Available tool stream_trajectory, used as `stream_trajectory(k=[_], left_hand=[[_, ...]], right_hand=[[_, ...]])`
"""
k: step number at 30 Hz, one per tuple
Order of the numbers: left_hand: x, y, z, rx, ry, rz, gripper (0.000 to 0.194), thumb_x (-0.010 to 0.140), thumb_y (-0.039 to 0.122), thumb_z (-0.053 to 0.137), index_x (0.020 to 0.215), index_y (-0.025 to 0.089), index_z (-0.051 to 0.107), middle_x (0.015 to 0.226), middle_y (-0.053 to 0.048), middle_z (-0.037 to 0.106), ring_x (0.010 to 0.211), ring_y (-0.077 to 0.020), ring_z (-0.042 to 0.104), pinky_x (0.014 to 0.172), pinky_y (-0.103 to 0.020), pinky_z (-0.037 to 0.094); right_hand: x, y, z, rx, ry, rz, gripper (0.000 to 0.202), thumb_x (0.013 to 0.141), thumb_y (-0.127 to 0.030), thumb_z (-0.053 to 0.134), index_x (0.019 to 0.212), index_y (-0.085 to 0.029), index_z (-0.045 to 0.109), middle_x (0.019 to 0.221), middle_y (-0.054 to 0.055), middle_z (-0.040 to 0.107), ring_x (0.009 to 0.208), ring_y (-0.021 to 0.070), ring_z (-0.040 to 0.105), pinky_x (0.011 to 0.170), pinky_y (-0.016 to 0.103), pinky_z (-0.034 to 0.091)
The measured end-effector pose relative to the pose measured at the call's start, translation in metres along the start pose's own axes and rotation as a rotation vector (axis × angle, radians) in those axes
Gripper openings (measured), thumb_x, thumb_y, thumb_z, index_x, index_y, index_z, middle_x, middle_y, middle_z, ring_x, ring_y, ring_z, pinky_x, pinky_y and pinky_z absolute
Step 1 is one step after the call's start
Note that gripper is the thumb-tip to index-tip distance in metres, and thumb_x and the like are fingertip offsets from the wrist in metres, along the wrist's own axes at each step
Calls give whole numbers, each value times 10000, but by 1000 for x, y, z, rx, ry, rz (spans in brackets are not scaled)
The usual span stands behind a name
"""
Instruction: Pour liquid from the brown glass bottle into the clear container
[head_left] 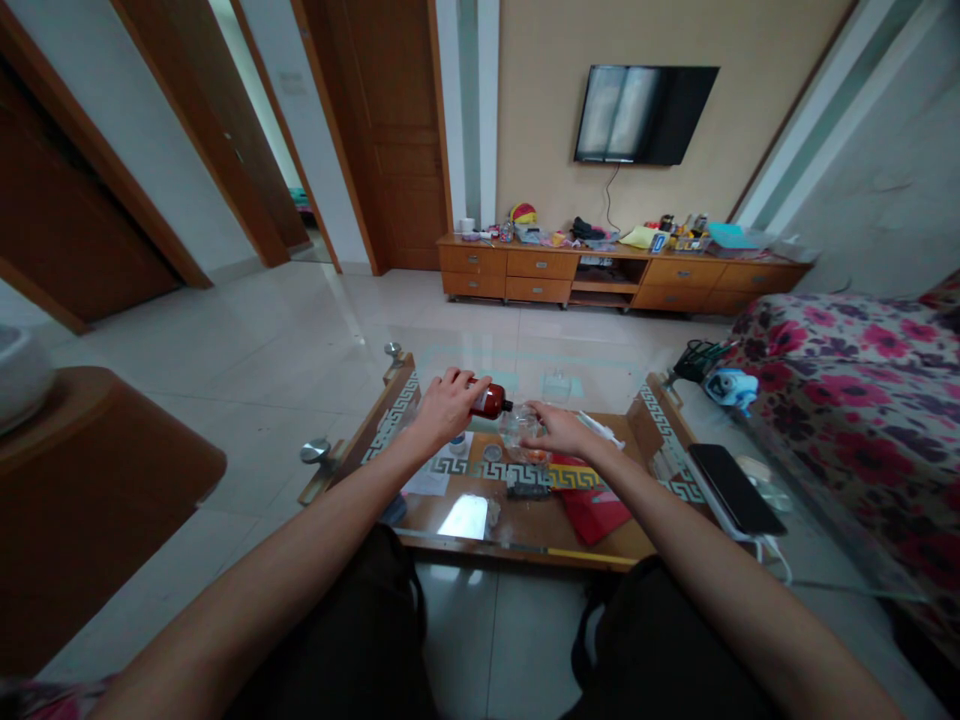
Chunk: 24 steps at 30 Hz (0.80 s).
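Note:
My left hand (448,408) is closed round a brown bottle (489,400) with a black neck, tipped onto its side so that the neck points right. Just below and right of that neck is a clear glass jar (514,430), and my right hand (556,430) has its fingers round the jar's right side. Both hands are above the glass-topped coffee table (480,545). Left of the jar, a small round clear lid or dish (492,453) is near a small blue-and-white container (458,441). Whether liquid flows from the bottle is too small to make out.
A phone (735,488) with a white cable lies at the table's right side. Scissors in a holder (697,358) and a blue-and-white pack (731,388) stand beyond it. A red packet (592,515) shows through the glass. A flowered sofa (840,400) is at right.

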<state>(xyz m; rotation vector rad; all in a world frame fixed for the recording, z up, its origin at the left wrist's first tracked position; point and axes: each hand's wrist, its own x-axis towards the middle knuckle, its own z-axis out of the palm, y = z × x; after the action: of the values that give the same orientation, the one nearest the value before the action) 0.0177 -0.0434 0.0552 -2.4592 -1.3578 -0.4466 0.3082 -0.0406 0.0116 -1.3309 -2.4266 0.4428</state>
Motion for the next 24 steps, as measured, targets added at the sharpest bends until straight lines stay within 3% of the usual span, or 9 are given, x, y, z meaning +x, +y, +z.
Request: stream_trajectory(k=[24], left_hand=[[-1,1,-2,27,-8,0,673,914,85,589,1528,329,461,1397,-111,604,1254,-338,472,948,-434,432]], right_hand=[[3,11,7,35,8,-28,760,809,-528,826,1453,-218,569,1379,139,699,1172,330,696,1008,434,537]])
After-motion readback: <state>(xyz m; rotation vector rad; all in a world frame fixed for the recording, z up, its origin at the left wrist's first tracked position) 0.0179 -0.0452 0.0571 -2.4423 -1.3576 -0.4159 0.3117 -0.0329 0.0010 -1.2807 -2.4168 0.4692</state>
